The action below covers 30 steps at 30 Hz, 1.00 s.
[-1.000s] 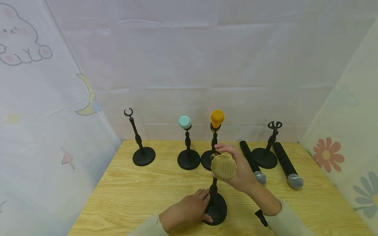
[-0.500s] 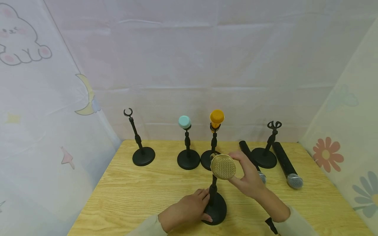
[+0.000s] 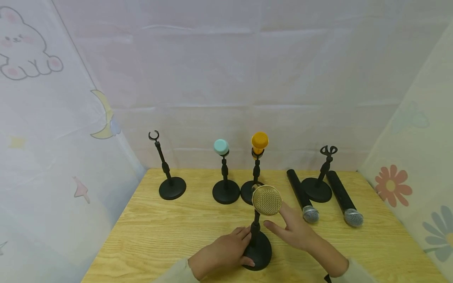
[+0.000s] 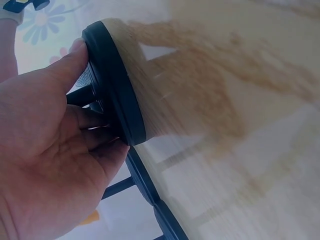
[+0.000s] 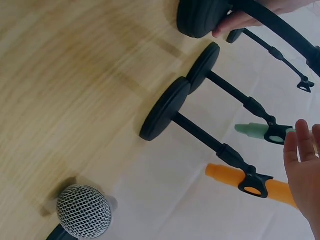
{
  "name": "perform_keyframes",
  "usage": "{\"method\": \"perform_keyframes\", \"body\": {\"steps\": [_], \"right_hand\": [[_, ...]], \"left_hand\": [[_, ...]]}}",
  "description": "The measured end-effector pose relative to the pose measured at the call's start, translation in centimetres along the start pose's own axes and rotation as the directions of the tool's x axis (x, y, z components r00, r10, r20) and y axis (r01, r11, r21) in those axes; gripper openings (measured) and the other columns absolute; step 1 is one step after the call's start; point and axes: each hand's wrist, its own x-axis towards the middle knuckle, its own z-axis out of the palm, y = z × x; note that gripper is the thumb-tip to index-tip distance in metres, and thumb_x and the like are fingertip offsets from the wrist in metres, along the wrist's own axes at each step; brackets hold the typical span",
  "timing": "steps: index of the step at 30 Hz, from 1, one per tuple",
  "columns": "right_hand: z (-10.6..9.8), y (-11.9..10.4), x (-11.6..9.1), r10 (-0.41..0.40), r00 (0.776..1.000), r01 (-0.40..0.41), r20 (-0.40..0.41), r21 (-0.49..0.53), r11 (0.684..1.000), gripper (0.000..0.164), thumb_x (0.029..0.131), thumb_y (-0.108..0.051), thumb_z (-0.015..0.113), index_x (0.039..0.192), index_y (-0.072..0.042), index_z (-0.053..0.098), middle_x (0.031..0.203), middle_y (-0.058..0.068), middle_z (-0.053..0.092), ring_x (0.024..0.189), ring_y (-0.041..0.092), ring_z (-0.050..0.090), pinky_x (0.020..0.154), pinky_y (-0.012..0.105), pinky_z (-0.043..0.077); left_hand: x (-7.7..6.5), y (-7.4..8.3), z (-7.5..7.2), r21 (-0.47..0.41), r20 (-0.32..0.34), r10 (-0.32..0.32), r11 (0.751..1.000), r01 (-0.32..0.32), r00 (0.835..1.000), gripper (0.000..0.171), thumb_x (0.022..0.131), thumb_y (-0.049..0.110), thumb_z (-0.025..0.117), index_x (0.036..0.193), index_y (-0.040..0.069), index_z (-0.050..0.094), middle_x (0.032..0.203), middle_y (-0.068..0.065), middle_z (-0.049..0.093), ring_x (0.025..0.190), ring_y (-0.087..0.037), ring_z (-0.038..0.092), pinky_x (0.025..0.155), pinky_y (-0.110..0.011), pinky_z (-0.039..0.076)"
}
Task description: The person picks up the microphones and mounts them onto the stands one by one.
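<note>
A gold microphone (image 3: 267, 200) with a mesh head sits atop the nearest black microphone stand (image 3: 262, 251), its head toward the camera. Low on that stand, my left hand (image 3: 224, 249) holds the round base, thumb on its rim and fingers beside the post. The left wrist view shows the left hand's palm (image 4: 45, 125) and fingertips right at the base's edge. My right hand (image 3: 297, 232) is just right of the gold microphone, fingers extended and apart, holding nothing. In the right wrist view, the right hand's fingers (image 5: 304, 150) are loose.
Behind stand a stand with a mint microphone (image 3: 221, 146) and one with an orange microphone (image 3: 260, 140). Bare stands are at left (image 3: 172, 188) and right (image 3: 317, 190). Two black microphones (image 3: 301, 190) (image 3: 343, 196) flank the right stand. A dark object (image 3: 327, 278) shows beside the right sleeve.
My right hand has let go of the gold microphone and moved down and right, its fingers spreading. The microphone stays on its stand. My left hand keeps its hold on the base.
</note>
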Motion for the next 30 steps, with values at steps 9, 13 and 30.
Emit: {"method": "perform_keyframes", "body": {"steps": [9, 13, 30], "right_hand": [[0.7, 0.3, -0.8, 0.101, 0.990, -0.100, 0.102, -0.014, 0.995, 0.077, 0.098, -0.029, 0.069, 0.162, -0.026, 0.025, 0.161, 0.008, 0.037, 0.142, 0.033, 0.044, 0.105, 0.057, 0.045], [1.0, 0.7, -1.0, 0.127, 0.980, -0.125, 0.156, -0.021, 0.992, 0.080, 0.098, -0.036, 0.068, 0.163, -0.030, 0.021, 0.164, 0.005, 0.031, 0.146, 0.030, 0.039, 0.108, 0.057, 0.043], [2.7, 2.2, -2.1, 0.257, 0.868, -0.232, 0.425, -0.110, 0.966, 0.069, 0.098, -0.047, 0.064, 0.151, -0.007, 0.044, 0.155, 0.013, 0.042, 0.139, 0.033, 0.048, 0.107, 0.053, 0.045]], "left_hand": [[-0.2, -0.3, 0.0, -0.054, -0.005, 0.009, 0.998, -0.009, 1.000, 0.083, 0.095, 0.067, 0.049, 0.156, 0.011, 0.041, 0.164, -0.002, 0.031, 0.150, -0.017, 0.031, 0.113, -0.030, 0.040], [-0.4, -0.5, -0.2, -0.116, 0.012, 0.005, 0.993, -0.004, 1.000, 0.081, 0.096, 0.065, 0.049, 0.156, 0.012, 0.041, 0.165, 0.000, 0.028, 0.151, -0.017, 0.030, 0.115, -0.031, 0.039], [-1.0, -2.3, -2.6, -0.052, -0.179, -0.039, 0.998, 0.030, 0.983, 0.064, 0.100, 0.051, 0.058, 0.150, 0.013, 0.049, 0.145, -0.002, 0.056, 0.131, -0.017, 0.054, 0.102, -0.031, 0.051]]}}
